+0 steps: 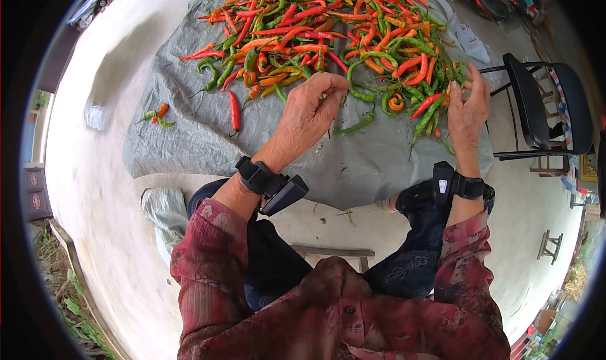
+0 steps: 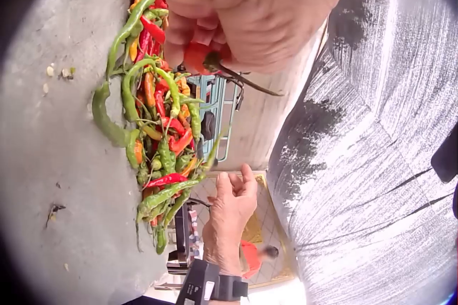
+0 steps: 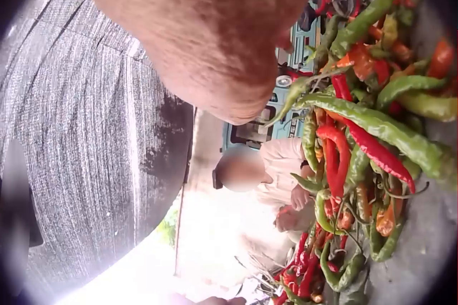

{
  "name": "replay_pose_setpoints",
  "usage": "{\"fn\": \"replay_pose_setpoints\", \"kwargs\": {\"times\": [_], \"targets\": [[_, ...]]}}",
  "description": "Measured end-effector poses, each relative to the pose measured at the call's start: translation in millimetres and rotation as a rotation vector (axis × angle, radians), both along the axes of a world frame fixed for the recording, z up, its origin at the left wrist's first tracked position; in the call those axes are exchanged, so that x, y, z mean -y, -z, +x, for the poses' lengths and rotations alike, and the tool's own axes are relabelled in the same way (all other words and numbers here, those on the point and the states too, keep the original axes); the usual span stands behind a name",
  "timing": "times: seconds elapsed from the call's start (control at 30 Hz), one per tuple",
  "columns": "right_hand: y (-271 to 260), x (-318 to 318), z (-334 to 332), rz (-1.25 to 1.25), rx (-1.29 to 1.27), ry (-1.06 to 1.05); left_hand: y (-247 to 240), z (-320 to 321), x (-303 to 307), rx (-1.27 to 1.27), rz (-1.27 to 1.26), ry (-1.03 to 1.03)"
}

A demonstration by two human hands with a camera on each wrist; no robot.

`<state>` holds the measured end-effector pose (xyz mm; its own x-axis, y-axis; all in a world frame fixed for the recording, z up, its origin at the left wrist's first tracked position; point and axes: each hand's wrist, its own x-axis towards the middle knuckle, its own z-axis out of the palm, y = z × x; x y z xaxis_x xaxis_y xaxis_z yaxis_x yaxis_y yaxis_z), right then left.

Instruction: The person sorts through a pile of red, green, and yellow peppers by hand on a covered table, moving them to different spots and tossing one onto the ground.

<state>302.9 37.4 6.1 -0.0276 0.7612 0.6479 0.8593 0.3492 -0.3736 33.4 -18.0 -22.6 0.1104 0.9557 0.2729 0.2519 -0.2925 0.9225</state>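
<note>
A large heap of red, orange and green chili peppers [image 1: 303, 35] lies on a grey sheet [image 1: 189, 101]. At the heap's near edge, my left hand [image 1: 312, 104] pinches a red chili pepper [image 2: 195, 57] between thumb and fingers; its dark stem sticks out in the left wrist view. Fingers parted and slightly bent, my right hand [image 1: 468, 114] is beside the right edge of the heap, close to green and red chilies [image 3: 379, 133]. Nothing shows between its fingers in the left wrist view. A single green chili [image 1: 356, 124] lies on the sheet between the hands.
Apart from the heap, a red chili [image 1: 234, 112] and a few small pieces [image 1: 158, 115] lie to the left. A black chair [image 1: 536, 107] stands at the right. Across the heap, another person [image 3: 279, 169] shows in the right wrist view. A small stool [image 1: 550, 246] stands farther right.
</note>
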Motion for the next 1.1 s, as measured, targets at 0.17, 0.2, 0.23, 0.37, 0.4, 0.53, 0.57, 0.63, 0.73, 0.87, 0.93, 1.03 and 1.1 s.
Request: {"fn": "replay_pose_setpoints", "kwargs": {"times": [0.17, 0.2, 0.23, 0.37, 0.4, 0.53, 0.57, 0.63, 0.73, 0.87, 0.93, 1.03, 1.1], "targets": [[14, 13, -26, -0.071, 0.230, -0.278, -2, 0, 0, 0.045, 0.071, 0.051], [19, 20, -38, -0.179, 0.269, -0.418, -1, 0, 1, 0.053, 0.107, 0.074], [24, 23, -48, -0.189, 0.258, -0.415, -1, 2, 1, 0.045, 0.096, 0.079], [45, 22, -71, -0.319, 0.265, -0.522, -1, 6, 2, 0.026, 0.190, 0.077], [49, 17, -74, -0.354, 0.283, -0.497, -1, 6, 1, 0.026, 0.208, 0.082], [50, 3, -83, -0.439, 0.375, -0.425, 5, 4, 2, -0.011, 0.197, 0.063], [52, 1, -84, -0.442, 0.412, -0.414, 5, 3, 0, -0.017, 0.223, 0.068], [51, 2, -87, -0.446, 0.375, -0.451, -1, 0, 1, -0.037, 0.234, 0.060], [39, 7, -87, -0.498, 0.332, -0.533, 1, -4, -2, -0.039, 0.329, 0.035], [30, 21, -78, -0.663, 0.381, -0.565, -6, -8, 4, -0.003, 0.209, 0.030], [23, 27, -77, -0.644, 0.407, -0.587, -5, -8, 6, -0.029, 0.214, 0.034], [11, 30, -73, -0.863, 0.367, -0.596, -6, -6, 7, -0.079, 0.201, 0.052], [16, 27, -62, -0.797, 0.388, -0.734, -5, -2, 6, -0.077, 0.203, 0.060]]}}
